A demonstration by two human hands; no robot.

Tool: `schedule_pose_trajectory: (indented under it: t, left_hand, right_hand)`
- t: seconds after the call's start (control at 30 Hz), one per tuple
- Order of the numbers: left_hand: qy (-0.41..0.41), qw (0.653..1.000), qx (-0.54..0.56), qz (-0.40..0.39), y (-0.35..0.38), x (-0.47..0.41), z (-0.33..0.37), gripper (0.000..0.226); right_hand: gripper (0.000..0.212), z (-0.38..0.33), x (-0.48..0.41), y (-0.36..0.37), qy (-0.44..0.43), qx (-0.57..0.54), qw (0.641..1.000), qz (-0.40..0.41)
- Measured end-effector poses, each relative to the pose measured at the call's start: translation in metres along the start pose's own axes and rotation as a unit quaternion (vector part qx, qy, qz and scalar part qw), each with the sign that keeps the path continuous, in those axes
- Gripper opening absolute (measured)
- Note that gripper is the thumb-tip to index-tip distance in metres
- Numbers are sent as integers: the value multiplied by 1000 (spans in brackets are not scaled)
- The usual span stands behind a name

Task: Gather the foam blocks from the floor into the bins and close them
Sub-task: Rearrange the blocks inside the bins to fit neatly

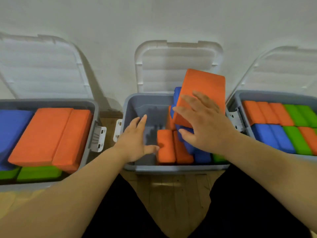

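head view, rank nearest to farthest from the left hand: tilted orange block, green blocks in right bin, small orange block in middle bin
1. small orange block, right beside the left hand
2. tilted orange block, upper right of middle bin
3. green blocks, far right bin

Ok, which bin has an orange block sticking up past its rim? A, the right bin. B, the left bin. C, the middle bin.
C: the tilted orange block under the right hand rises out of the middle bin, well above its rim.
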State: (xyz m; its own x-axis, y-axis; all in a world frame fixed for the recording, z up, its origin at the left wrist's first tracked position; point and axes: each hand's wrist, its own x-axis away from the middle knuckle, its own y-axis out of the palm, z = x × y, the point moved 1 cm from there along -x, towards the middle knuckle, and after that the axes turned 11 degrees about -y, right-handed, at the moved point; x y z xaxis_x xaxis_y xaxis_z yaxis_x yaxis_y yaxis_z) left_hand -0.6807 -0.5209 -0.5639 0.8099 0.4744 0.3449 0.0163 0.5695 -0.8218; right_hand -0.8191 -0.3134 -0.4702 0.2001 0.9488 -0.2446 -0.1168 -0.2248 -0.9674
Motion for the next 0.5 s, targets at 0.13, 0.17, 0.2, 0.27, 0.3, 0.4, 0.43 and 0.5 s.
schedule_pose_trajectory:
  t: [0.13, 0.17, 0.2, 0.27, 0.3, 0.4, 0.43, 0.5]
  left_hand:
    - [42, 993, 106, -33, 4, -12, 65, 113]
    - [44, 988, 138, -45, 8, -13, 76, 109]
    - [45, 982, 177, -50, 11, -14, 84, 105]
    - [58, 967, 246, -31, 14, -13, 91, 99]
    - [72, 959, 273, -19, 11, -11, 92, 96]
    - [110, 926, 360, 3, -11, 1, 95, 92]
    - [117, 914, 389, 9, -22, 7, 97, 90]
    - [134, 891, 432, 36, -41, 15, 98, 84]
  right_hand:
    - [106, 47, 22, 4, 198, -18, 964, -177]
    - [111, 53, 27, 8, 217, -74, 957, -177]
    - [115, 57, 32, 10, 226, -134, 952, -157]
    - [121, 58, 39, 8, 213, -219, 947, -98]
    - [123, 57, 40, 5, 202, -245, 945, -74]
    - [123, 55, 37, -8, 162, -295, 941, -20]
    - [122, 53, 31, -12, 146, -308, 940, -5]
    - [118, 47, 15, -17, 119, -341, 932, 18]
